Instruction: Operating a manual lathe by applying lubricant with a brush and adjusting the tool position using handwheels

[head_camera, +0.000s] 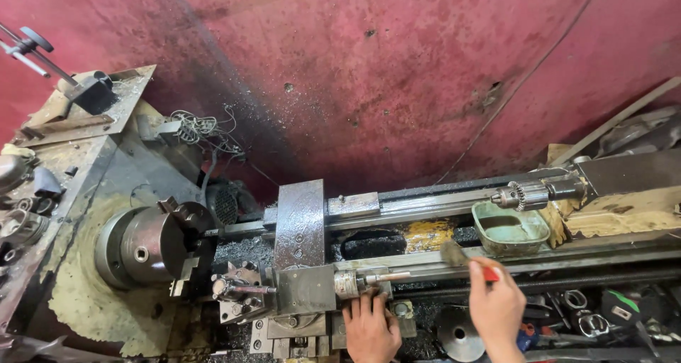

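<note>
Behind everything, a scuffed dark-red wall (397, 72) with pits and scratches, blackened by a dark smear toward the left. Below it, a grimy metal lathe (298, 228) dusted with shavings. Dim, even light, no window in view.

Right hand (496, 310) cut off at wrist by bottom edge; brush (462, 259) head motion-blurred, red handle mostly hidden in fist. Left hand (370, 325) also cropped at bottom, covering part of the cross-slide (306, 289). Tools in tray (599, 317) lower right too cluttered to identify.

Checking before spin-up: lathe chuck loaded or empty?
Empty: the chuck shows a bare centre hole, with no stock between its jaws.
</note>
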